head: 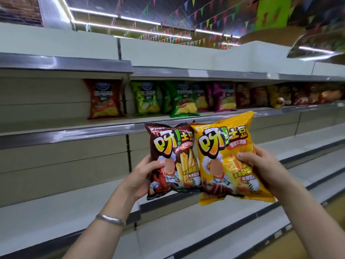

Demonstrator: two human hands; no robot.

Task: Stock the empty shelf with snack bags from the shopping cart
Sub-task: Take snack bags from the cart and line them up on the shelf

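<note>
Gripping 2 upright bags, brown bag [172, 159] in left hand [141, 174], yellow bag [226, 157] in right hand [261, 165], just below the shelf [74, 135] ahead.

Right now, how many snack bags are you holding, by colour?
Dark brown bag, in left hand: 1
Yellow bag, in right hand: 1
Total: 2

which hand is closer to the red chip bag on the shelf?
Left. The left hand, holding the brown bag, is below-right of the red chip bag; the right hand is farther right.
</note>
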